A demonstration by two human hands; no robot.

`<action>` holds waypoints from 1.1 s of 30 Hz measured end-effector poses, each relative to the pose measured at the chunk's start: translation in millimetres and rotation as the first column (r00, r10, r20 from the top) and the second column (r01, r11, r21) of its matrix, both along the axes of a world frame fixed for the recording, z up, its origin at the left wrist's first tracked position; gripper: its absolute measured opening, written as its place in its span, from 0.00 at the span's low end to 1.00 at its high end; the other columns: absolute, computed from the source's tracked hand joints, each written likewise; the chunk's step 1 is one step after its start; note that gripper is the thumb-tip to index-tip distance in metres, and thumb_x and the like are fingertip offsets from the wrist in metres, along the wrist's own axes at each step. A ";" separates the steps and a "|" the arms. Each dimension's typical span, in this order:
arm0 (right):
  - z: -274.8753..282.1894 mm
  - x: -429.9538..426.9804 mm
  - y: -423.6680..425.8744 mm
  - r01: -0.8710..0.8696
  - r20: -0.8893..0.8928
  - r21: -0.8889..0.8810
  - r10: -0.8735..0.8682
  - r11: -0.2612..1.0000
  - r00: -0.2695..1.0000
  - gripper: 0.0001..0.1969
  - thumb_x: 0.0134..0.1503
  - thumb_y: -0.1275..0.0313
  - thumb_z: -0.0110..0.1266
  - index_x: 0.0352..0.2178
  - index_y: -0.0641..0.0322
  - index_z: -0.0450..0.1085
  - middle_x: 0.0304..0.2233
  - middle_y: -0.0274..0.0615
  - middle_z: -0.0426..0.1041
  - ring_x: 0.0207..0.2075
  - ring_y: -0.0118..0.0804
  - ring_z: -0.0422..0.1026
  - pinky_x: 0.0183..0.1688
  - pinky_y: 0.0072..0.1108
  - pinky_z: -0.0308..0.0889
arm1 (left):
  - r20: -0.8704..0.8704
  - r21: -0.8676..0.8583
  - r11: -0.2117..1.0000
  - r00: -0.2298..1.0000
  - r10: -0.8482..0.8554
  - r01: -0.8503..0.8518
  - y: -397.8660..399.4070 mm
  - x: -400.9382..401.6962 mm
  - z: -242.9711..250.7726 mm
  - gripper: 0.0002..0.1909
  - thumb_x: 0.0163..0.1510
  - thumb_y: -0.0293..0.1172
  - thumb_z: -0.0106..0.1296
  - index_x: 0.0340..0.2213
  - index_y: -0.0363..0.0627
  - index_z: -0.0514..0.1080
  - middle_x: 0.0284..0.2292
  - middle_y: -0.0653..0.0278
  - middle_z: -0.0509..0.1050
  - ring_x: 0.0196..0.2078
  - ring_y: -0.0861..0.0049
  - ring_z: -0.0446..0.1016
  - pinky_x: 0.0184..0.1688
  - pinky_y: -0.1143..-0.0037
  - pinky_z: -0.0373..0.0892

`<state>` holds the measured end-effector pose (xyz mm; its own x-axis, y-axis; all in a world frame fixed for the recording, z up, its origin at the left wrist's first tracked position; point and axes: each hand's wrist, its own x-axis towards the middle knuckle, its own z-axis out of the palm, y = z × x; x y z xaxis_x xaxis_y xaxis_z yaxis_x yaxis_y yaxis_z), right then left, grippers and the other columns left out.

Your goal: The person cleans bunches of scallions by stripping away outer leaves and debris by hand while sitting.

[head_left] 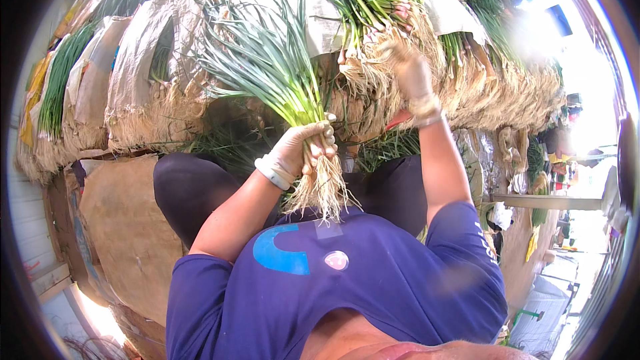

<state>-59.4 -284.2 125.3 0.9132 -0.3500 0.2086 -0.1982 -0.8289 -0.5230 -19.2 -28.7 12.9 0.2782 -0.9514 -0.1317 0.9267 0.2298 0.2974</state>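
My left hand (302, 147), in a pale glove, is closed around a bunch of green garlic plants (295, 95). Their long leaves fan upward and away from me, while small bulbs and stringy roots hang below the fist. My right hand (407, 70), also gloved and blurred by motion, is at the root end of a pile of garlic plants (367, 25) with pinkish bulbs. Whether its fingers grip any of them cannot be made out.
Large stacks of rooted plants (480, 95) line the far side, partly covered by whitish sacking (145, 60). Loose green leaves (230, 145) lie between my knees and the stacks. A brown sheet (132, 230) is at left, and a wooden bar (550, 202) at right.
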 end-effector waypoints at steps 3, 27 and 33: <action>1.0 25.6 -74.8 0.270 -0.014 -0.516 -0.323 0.813 0.946 0.12 0.55 0.73 0.49 0.43 0.57 0.65 0.33 0.42 0.73 0.32 0.30 0.72 0.35 0.14 0.69 | 0.043 0.048 0.999 0.999 -0.011 0.009 -6.7 0.2 5.2 0.14 0.51 0.30 0.51 0.40 0.39 0.66 0.29 0.63 0.70 0.33 0.72 0.71 0.40 0.68 0.68; -73.0 -73.0 120.0 -0.019 -0.026 0.700 0.053 0.714 0.998 0.09 0.56 0.69 0.51 0.34 0.66 0.69 0.29 0.34 0.70 0.30 0.25 0.68 0.35 0.17 0.63 | 0.246 0.510 0.858 0.966 -0.076 -0.062 -15.8 12.8 9.9 0.12 0.48 0.36 0.57 0.24 0.39 0.72 0.13 0.63 0.68 0.09 0.81 0.64 0.07 0.82 0.54; -55.0 -58.0 109.8 -0.246 -0.001 -0.328 0.260 0.912 0.966 0.06 0.49 0.70 0.51 0.23 0.58 0.64 0.22 0.40 0.66 0.27 0.42 0.69 0.30 0.29 0.66 | 0.269 0.504 0.864 0.947 -0.173 0.014 -11.3 13.4 6.0 0.11 0.49 0.34 0.57 0.23 0.39 0.71 0.15 0.61 0.72 0.10 0.81 0.67 0.09 0.83 0.58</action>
<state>-117.4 -174.4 70.4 0.9501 -0.0153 0.3114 0.0570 -0.9735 -0.2216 -5.9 -40.0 18.9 0.2925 -0.8072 -0.5128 0.7861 -0.1024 0.6096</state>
